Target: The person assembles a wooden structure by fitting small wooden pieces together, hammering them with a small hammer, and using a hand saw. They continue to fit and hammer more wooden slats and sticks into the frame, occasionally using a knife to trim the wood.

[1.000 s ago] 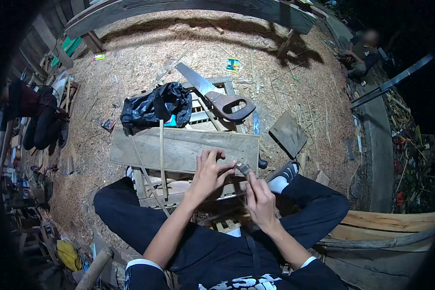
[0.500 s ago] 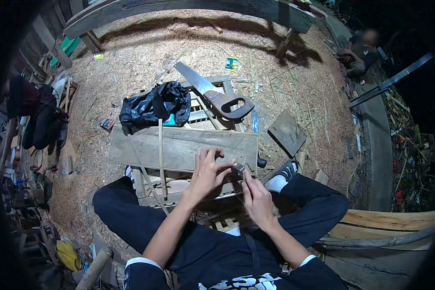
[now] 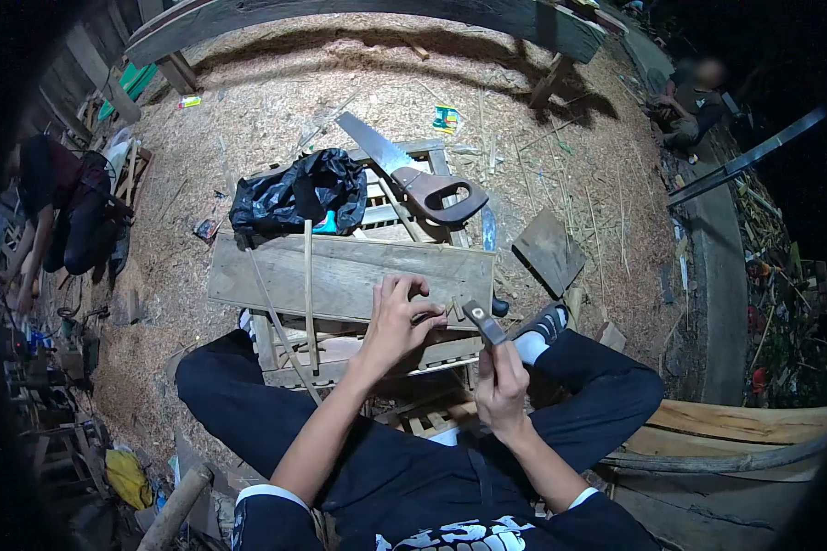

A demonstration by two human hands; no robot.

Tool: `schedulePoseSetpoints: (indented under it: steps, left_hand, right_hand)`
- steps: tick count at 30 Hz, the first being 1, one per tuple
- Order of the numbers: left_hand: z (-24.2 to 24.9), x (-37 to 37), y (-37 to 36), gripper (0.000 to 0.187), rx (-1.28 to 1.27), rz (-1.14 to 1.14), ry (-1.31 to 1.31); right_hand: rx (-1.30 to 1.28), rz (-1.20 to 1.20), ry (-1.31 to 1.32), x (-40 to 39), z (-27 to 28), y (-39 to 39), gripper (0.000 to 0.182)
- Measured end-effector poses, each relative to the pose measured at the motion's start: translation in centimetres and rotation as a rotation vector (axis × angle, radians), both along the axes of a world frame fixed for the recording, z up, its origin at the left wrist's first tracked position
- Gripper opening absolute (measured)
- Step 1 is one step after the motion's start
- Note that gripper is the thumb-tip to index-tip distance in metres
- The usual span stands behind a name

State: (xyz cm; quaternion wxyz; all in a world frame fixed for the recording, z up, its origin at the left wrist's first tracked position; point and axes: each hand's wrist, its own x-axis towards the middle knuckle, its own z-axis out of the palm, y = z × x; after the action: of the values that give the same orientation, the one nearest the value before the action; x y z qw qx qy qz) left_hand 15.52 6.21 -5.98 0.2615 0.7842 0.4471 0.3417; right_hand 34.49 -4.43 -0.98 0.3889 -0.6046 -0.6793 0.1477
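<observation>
My left hand (image 3: 398,320) is over the front edge of a grey wooden plank (image 3: 358,266), its fingers curled and the thumb and forefinger pinched together. Whatever sits between those fingertips is too small to make out. Just to the right, a short wooden piece (image 3: 457,309) shows near the fingertips. My right hand (image 3: 503,390) is wrapped round the handle of a hammer. The hammer (image 3: 484,321) has its head raised to the right of my left fingers, apart from them.
On the slatted crate behind the plank lie a handsaw (image 3: 436,195) and a black plastic bag (image 3: 289,197). A thin wooden strip (image 3: 308,294) crosses the plank. A square board (image 3: 549,253) lies on shavings to the right. One person (image 3: 73,202) is at left, another (image 3: 689,101) at far right.
My right hand and the hammer have moved right, away from my left fingertips, and the hammer head now shows more fully. My left hand stays nearly in place.
</observation>
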Motion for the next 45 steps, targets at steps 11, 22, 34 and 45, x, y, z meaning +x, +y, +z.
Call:
schedulePoseSetpoints:
  steps: [11,22,34,45]
  left_hand:
    - [0.0,0.0,0.1,0.018,0.037,0.005,0.002]
    - [0.2,-0.1,0.0,0.017,0.041,0.008,0.024]
    - [0.5,0.0,-0.3,0.018,0.016,0.026,-0.003]
    - [0.3,0.0,-0.1,0.018,0.049,0.02,-0.007]
  right_hand:
    - [-0.13,0.011,-0.084,0.1,-0.1,0.9,0.05]
    - [-0.14,0.043,-0.037,0.1,-0.4,0.6,0.049]
    - [0.042,0.049,-0.008,-0.1,0.4,0.3,0.048]
    - [-0.137,0.047,-0.006,0.2,0.0,1.2,0.048]
